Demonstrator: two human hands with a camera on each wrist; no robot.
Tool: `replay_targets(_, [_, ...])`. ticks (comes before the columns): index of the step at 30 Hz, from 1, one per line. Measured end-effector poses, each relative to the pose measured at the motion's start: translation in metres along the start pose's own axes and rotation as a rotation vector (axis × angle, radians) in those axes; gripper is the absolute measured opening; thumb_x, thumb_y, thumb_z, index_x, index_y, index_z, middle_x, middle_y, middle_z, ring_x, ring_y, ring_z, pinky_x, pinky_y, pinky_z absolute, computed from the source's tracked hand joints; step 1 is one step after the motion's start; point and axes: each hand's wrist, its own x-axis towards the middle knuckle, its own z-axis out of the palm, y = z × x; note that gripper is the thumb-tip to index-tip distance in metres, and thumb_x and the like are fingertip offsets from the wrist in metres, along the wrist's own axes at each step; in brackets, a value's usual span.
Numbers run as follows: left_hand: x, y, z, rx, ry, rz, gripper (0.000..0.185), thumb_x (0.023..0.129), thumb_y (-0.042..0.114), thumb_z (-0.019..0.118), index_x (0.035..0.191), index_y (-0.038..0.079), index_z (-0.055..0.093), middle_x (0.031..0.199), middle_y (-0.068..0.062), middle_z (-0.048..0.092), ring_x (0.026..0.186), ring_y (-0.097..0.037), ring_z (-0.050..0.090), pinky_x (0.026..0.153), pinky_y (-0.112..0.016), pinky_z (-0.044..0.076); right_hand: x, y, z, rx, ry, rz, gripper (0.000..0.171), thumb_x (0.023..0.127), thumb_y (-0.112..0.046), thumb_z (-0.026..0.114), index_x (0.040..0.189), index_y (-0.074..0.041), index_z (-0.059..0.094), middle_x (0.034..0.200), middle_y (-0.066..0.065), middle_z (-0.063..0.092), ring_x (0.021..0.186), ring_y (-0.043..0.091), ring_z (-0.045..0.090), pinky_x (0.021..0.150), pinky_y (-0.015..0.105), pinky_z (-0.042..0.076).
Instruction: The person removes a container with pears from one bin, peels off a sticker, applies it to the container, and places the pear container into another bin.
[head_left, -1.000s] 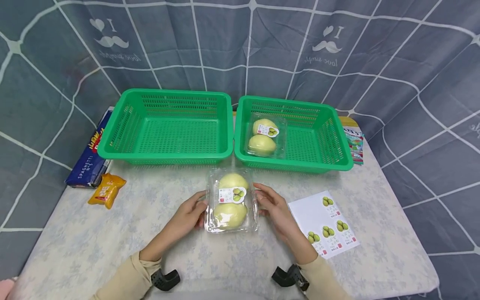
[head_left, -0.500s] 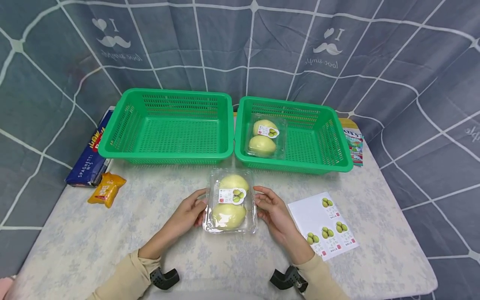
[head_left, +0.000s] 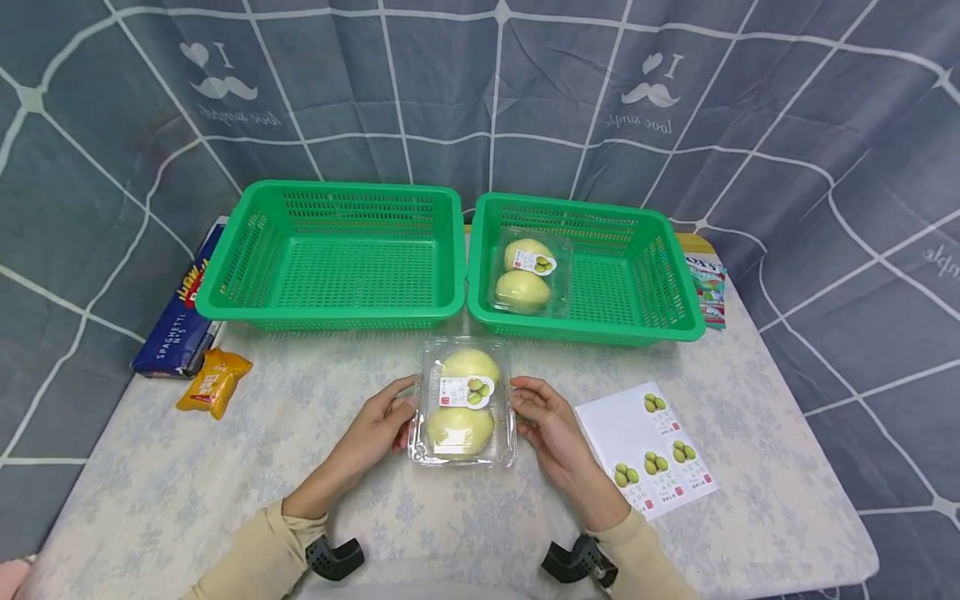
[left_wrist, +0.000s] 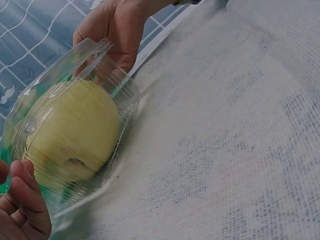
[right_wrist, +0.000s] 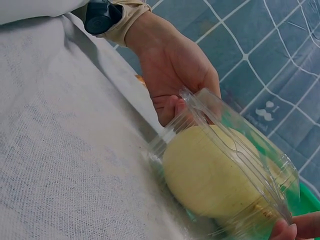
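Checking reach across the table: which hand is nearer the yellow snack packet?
Left. The left hand sits on the side of the yellow snack packet; the right hand lies beyond the clamshell.

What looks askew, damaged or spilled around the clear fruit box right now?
Nothing stands out. The clear plastic clamshell of two yellow-green fruits sits flat on the pale tablecloth, closed and labelled, between the left hand and right hand. No spill shows.

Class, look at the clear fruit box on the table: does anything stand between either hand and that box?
Nothing visible does. The left hand and right hand each touch a side of the clear fruit box, which lies on the table.
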Motion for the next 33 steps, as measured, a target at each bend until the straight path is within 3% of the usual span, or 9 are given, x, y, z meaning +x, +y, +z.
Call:
replay_targets(10, [0.0,0.0,0.004,-0.011,0.014,0.013,0.047,0.108,0.013,0.043,0.153,0.002,0.036,0.065,-0.001,0.051,0.053,-0.008,0.047,0.05,-0.023,0.043,-0.002,-0.002,-0.002,-0.012,-0.02,-0.002,0.043,0.099,-0.001,0.053,0.14,-0.007,0.045,0.098,-0.009,0.058,0.081,0.005,0.05,0.065,0.019,0.041])
replay_targets(20, [-0.007,0.007,0.009,-0.002,-0.023,0.033,0.048,0.107,0.013,0.043,0.154,0.003,0.036,0.066,-0.002,0.05,0.054,-0.008,0.047,0.051,-0.024,0.043,-0.017,-0.01,-0.006,-0.03,-0.03,-0.013,0.045,0.098,-0.004,0.056,0.141,-0.007,0.044,0.099,-0.009,0.057,0.084,0.006,0.05,0.067,0.021,0.041])
replay_targets(27, [-0.023,0.041,0.018,0.051,-0.101,0.139,0.051,0.108,0.014,0.044,0.156,0.005,0.032,0.072,-0.005,0.052,0.059,-0.007,0.05,0.054,-0.026,0.046,-0.053,-0.038,-0.018,-0.029,-0.012,-0.075,0.039,0.1,-0.008,0.058,0.136,-0.014,0.047,0.103,-0.011,0.057,0.085,0.003,0.054,0.073,0.02,0.045])
replay_targets(33, [-0.01,0.091,0.032,0.084,-0.199,0.247,0.052,0.109,0.016,0.04,0.159,0.007,0.026,0.078,-0.007,0.053,0.063,-0.01,0.053,0.055,-0.029,0.049,-0.064,-0.078,-0.039,-0.048,0.007,-0.239,0.026,0.104,-0.012,0.053,0.129,-0.02,0.054,0.103,-0.013,0.059,0.092,0.001,0.055,0.079,0.021,0.046])
